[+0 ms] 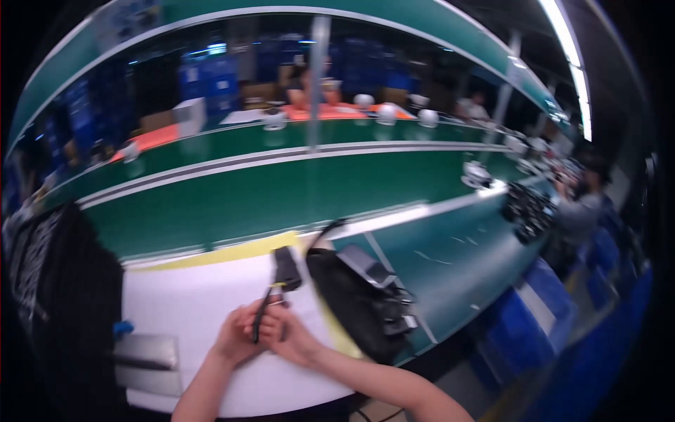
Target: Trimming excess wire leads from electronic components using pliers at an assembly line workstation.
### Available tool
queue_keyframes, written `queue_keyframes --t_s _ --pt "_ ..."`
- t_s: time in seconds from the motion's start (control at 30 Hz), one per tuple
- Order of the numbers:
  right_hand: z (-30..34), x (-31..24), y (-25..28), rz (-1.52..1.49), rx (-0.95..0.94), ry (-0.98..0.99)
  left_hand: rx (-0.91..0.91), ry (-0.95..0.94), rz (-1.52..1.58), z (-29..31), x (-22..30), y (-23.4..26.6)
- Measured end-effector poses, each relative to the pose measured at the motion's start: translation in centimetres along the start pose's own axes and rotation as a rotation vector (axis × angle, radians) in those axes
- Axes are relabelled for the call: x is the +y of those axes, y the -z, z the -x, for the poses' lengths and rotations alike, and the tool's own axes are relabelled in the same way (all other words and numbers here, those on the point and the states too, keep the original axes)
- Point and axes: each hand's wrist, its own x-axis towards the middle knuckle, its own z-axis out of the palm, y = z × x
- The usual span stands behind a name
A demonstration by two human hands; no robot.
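Head view: the left hand [239, 332] and right hand [294, 340] meet over the white sheet [197, 295], fingers curled in around a black cord [259, 325]; blur hides the exact grip. Beyond their fingertips lies a black block [286, 269], probably light and hard, while the cord should bend easily; the block's flat sides look the surest hold. It is dark and boxy, with yellow [280, 285] at its near end.
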Motion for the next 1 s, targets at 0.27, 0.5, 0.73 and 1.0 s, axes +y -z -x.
queue_keyframes --t_s 0.27,0.5,0.73,1.0 --pt "1.1 -2.6 -0.6 1.032 0.344 0.598 0.101 -0.17 -0.532 -2.3 -2.0 -7.0" --pt "0.2 -3.1 -1.2 1.537 0.328 0.926 0.101 -0.223 -0.501 -2.0 -1.5 -5.9" --pt "-3.7 -4.5 -0.5 1.28 0.318 0.72 0.509 -0.425 -0.77 -4.7 -0.9 -4.9" --pt "-9.1 -1.5 2.6 1.441 0.408 0.881 0.798 -0.463 -0.86 -5.8 4.3 0.0"
